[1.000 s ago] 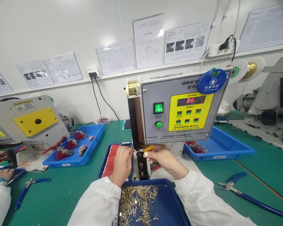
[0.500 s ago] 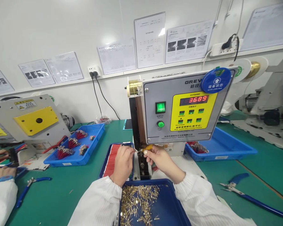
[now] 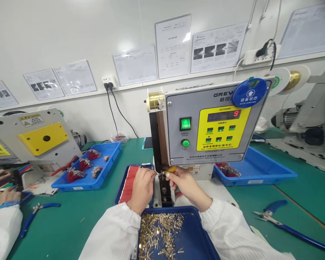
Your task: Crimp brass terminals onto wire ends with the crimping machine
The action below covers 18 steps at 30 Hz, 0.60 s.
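At the work point of a grey crimping machine (image 3: 219, 133), my two hands come close together. My left hand (image 3: 142, 187) is closed in a pinch, and a thin wire runs from its fingertips toward the black tooling (image 3: 164, 189). My right hand (image 3: 185, 184) pinches at the other side of the tooling; what lies between its fingertips is too small to make out. A yellow piece (image 3: 172, 169) shows at its index finger. Below the hands, a dark blue tray (image 3: 196, 234) holds many loose brass-coloured terminals (image 3: 159, 231). Red wires (image 3: 130, 184) lie in a tray left of my left hand.
Blue bins with bundled red wires stand left (image 3: 108, 169) and right (image 3: 271, 173). Blue-handled cutters (image 3: 273, 218) lie at right, another pair (image 3: 36, 213) at left. A co-worker's hands (image 3: 2, 196) are at the far left, by another machine (image 3: 35, 141).
The red display has gone from 3689 to showing only a 9 at its right end. Both hands keep nearly the same place and pinch; the view has shifted slightly.
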Motion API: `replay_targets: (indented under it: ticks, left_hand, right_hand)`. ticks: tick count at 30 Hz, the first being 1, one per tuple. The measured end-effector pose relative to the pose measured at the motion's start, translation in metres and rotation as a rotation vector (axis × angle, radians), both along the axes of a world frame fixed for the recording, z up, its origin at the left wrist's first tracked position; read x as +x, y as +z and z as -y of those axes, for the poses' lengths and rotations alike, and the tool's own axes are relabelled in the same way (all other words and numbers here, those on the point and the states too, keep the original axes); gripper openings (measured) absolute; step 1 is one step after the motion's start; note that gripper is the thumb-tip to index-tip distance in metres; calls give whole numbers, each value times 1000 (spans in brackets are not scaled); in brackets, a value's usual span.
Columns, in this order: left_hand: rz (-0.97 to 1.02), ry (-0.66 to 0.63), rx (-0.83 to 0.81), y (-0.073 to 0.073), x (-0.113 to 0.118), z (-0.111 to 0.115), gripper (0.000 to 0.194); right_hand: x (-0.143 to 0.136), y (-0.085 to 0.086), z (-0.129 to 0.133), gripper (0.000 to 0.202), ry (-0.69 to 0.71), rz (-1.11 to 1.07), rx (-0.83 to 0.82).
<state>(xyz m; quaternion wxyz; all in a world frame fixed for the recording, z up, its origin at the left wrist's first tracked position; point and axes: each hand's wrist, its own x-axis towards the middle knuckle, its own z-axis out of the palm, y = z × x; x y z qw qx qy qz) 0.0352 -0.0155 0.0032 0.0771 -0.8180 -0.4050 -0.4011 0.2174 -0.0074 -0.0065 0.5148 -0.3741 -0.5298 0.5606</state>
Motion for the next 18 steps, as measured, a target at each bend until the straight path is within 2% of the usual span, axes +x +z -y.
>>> replay_targets:
  ticks: [18]
  left_hand:
    - [-2, 15, 45, 1, 1, 1, 16]
  right_hand:
    - [0, 0, 0, 25, -14, 24, 14]
